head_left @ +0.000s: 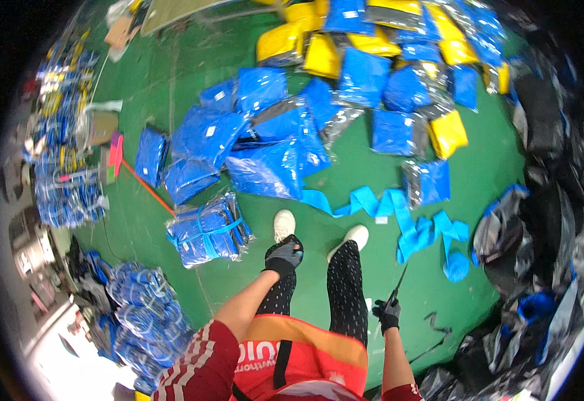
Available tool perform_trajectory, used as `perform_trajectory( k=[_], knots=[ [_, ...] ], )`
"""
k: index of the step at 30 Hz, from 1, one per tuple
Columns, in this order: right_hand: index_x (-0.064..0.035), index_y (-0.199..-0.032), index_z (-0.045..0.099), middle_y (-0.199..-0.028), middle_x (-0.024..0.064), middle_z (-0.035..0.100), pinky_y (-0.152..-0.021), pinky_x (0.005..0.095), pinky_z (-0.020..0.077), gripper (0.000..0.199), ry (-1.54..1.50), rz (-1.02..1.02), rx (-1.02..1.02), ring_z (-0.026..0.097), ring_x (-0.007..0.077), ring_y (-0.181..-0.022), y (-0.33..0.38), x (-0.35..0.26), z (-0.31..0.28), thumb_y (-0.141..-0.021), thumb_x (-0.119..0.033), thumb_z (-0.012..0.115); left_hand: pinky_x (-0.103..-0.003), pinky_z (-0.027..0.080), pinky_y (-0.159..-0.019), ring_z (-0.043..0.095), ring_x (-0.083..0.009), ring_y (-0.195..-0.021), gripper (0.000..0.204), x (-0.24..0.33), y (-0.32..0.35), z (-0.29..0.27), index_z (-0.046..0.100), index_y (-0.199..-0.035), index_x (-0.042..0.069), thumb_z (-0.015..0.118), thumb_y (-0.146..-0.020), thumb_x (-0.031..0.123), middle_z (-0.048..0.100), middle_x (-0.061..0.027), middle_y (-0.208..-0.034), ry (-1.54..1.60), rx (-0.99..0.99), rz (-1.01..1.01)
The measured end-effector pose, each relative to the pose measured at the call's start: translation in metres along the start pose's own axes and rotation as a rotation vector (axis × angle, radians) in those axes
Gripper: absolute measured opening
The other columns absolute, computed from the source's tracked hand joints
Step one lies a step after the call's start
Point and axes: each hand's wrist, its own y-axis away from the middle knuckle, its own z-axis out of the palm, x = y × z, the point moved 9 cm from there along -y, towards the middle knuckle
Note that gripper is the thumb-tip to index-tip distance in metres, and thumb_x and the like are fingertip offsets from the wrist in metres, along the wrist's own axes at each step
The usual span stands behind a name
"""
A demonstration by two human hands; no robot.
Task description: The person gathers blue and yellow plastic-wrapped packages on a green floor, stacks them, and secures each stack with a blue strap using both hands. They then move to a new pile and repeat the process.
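Closest to the lens is the orange apron, with both gloved hands sticking out past it. The right hand [389, 313] is closing around a pair of scissors [397, 287], blades pointing up and away from the body, long axis running roughly toward the blue strap [399, 214] that's snaking across the green floor [345, 167]. The left hand [284, 254] is hanging forward over the knee, holding nothing; can't really tell if the fingers are curled or loose.

Going outward: the strapped bundle of blue packets [208, 230] is lying just ahead and to the left, so the left hand is the nearer one to it, while the scissors are sitting off to its right, well apart. The loose strap is lying ahead-right, nearer the scissor hand.

Further out, blue and yellow bagged packets [372, 73] are piling up, and black plastic sacks [546, 254] are slumping on the right.
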Motion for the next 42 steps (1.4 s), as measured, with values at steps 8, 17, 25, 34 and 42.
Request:
perform_trajectory(
  k=[8, 17, 25, 34, 42],
  knots=[
    [0.0014, -0.098, 0.047, -0.074, 0.0112, 0.062, -0.047, 0.0285, 0.0478, 0.023, 0.547, -0.599, -0.253, 0.061, 0.0180, -0.056, -0.193, -0.158, 0.311, -0.077, -0.003, 0.057, -0.060, 0.007, -0.106, 0.028, -0.0281, -0.131, 0.044, 0.013, -0.211, 0.013, 0.057, -0.114, 0.015, 0.054, -0.079, 0.041, 0.046, -0.0078, -0.131, -0.605, 0.171, 0.341],
    [-0.0023, -0.102, 0.048, -0.085, 0.0199, 0.060, -0.072, 0.0421, 0.0448, 0.038, 0.694, -0.975, -0.276, 0.060, 0.0334, -0.081, -0.267, -0.241, 0.525, -0.079, -0.030, 0.060, -0.063, 0.000, -0.105, 0.020, -0.0324, -0.133, 0.059, -0.128, -0.299, -0.129, 0.055, -0.119, 0.018, 0.060, -0.069, 0.049, 0.040, -0.0085, -0.135, -0.826, 0.521, 0.288],
    [-0.0054, -0.107, 0.055, -0.094, 0.0175, 0.061, -0.074, 0.0403, 0.0481, 0.047, 0.667, -1.349, -0.345, 0.060, 0.0329, -0.087, -0.179, -0.257, 0.668, -0.068, -0.025, 0.074, -0.052, 0.020, -0.105, 0.035, -0.0422, -0.121, 0.045, -0.224, -0.298, -0.253, 0.052, -0.119, 0.008, 0.057, -0.077, 0.024, 0.041, -0.0246, -0.128, -0.294, 1.233, 0.103],
    [-0.0051, -0.102, 0.057, -0.089, 0.0167, 0.061, -0.071, 0.0404, 0.0469, 0.035, 0.632, -1.643, -0.576, 0.059, 0.0340, -0.081, -0.108, -0.311, 0.674, -0.079, -0.031, 0.062, -0.055, 0.011, -0.108, 0.028, -0.0379, -0.128, 0.076, -0.070, -0.316, -0.049, 0.043, -0.126, 0.010, 0.072, -0.060, 0.034, 0.037, -0.0177, -0.133, -0.346, 0.403, 0.970],
    [-0.0066, -0.101, 0.060, -0.085, 0.0160, 0.063, -0.067, 0.0374, 0.0469, 0.030, 0.933, -1.136, 0.399, 0.060, 0.0308, -0.076, -0.214, -0.278, 0.108, -0.075, -0.023, 0.060, -0.049, 0.026, -0.104, 0.040, -0.0362, -0.119, 0.030, -0.087, -0.334, 0.050, 0.057, -0.101, 0.006, 0.058, -0.076, 0.023, 0.049, -0.0181, -0.122, -0.547, 0.164, 1.010]
  ],
)
